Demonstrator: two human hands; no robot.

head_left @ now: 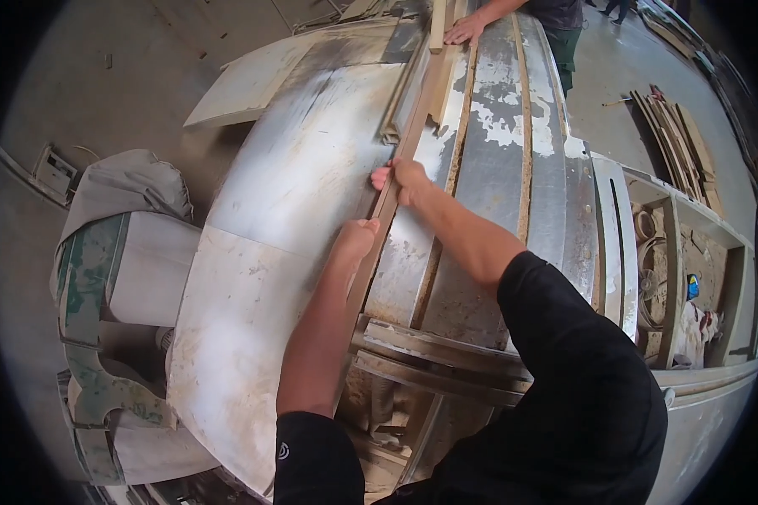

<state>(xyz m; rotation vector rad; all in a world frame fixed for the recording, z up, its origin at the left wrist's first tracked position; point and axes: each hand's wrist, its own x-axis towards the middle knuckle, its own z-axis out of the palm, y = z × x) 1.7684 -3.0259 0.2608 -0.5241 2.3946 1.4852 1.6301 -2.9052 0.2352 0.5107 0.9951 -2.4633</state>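
A long, narrow brown wooden board runs lengthwise over the metal worktable. My left hand is closed on its nearer part, along the left edge. Farther up, my right hand wraps over the board, and its fingertips show on the left side. The board's near end is partly hidden by my left forearm. At the far end, a co-worker's hand lies flat by the board, near a pale wooden strip.
The table's right part has long grooves and patches of worn coating. A green machine frame with pale cloth bags stands at left. At right are an open-topped compartment with odds and ends and stacked boards on the floor.
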